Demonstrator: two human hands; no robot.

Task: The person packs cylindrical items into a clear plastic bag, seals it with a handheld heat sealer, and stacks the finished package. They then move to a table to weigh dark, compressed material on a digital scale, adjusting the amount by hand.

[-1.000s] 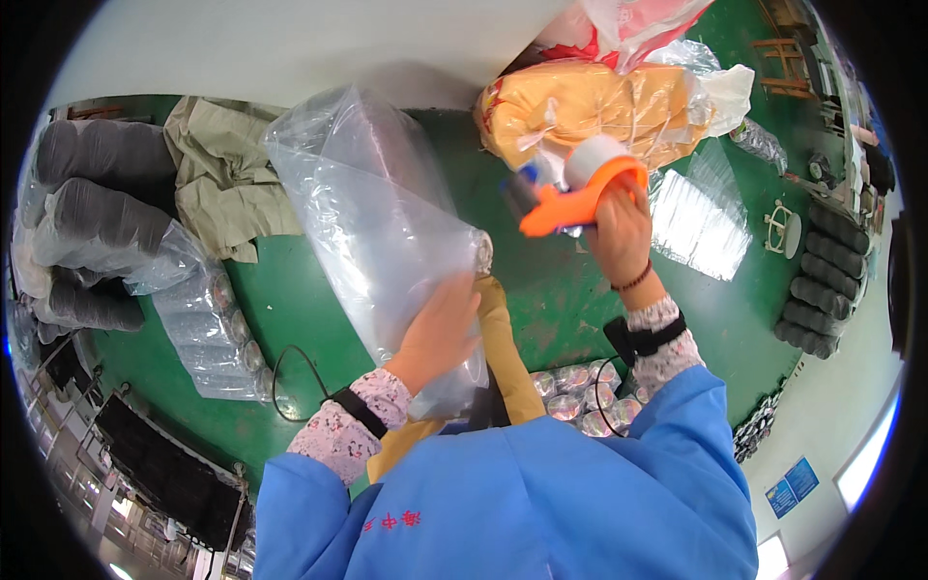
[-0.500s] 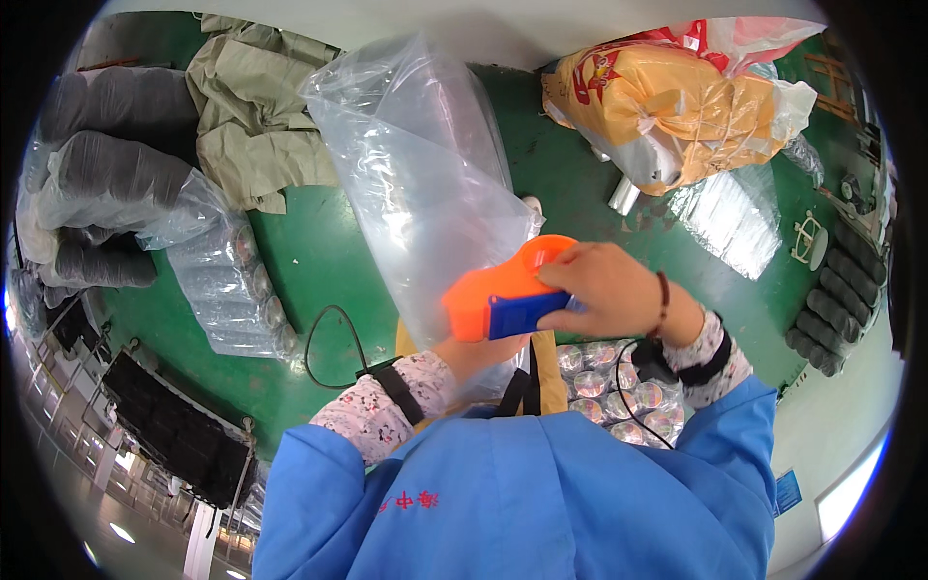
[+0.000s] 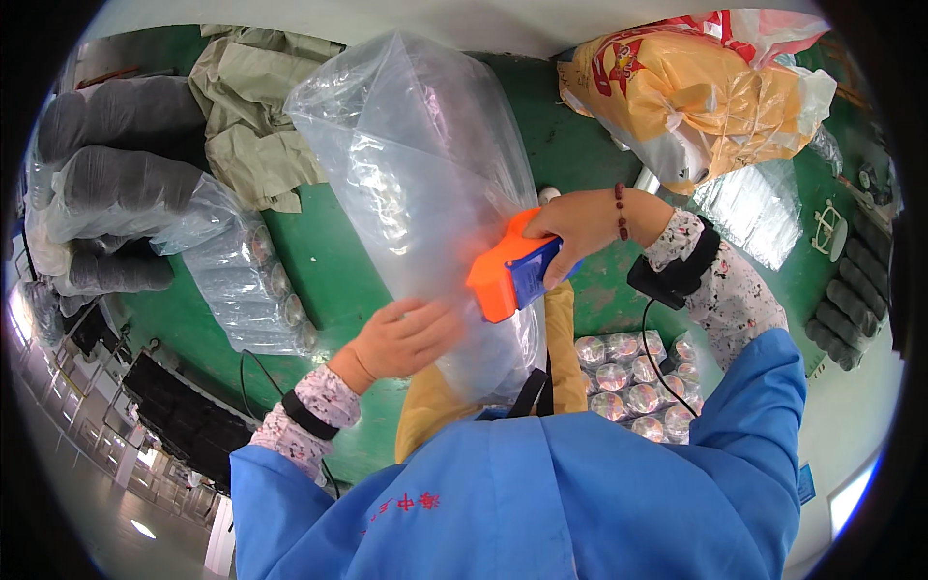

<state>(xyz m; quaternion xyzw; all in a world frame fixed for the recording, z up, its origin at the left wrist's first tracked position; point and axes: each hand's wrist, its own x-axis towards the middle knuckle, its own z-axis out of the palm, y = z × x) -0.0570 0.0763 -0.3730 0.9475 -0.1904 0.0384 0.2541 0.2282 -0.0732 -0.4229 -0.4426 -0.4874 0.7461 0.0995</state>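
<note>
Head view: an orange-and-blue handheld tape dispenser (image 3: 512, 269) is over the near part of a bulky clear plastic bag (image 3: 416, 164). It looks light and rigid, best gripped around its body, where the right hand (image 3: 585, 230) has its fingers closed. The bag is probably soft and slippery, suiting a flat palm. The left hand (image 3: 406, 340), loosely open and blurred, holds nothing visible beside it; contact is unclear. Farther off sits a yellow-orange sack (image 3: 715, 92).
</note>
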